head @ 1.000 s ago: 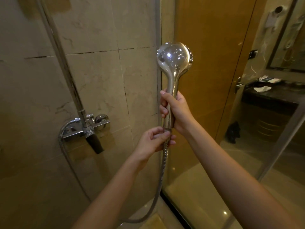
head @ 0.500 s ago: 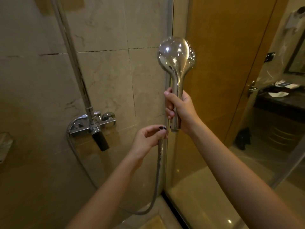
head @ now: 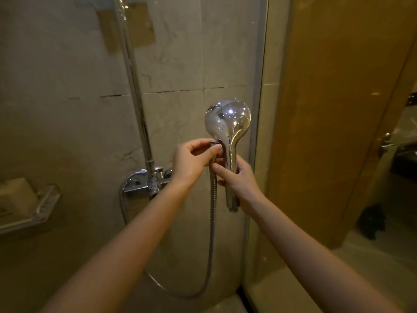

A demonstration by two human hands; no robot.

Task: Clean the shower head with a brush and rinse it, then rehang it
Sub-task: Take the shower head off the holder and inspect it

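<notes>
Right hand grips shower head handle; left hand pinches hose end at its 9 o'clock. I'd hold the head upright and avoid kinking the hose.

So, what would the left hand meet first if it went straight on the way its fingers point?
Probably the neck of the shower head, just beyond the left hand; contact is unclear.

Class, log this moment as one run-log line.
right hand: grips shower head, upright | left hand: pinches hose beside it | brush: not in view | stage: not rehung
</notes>
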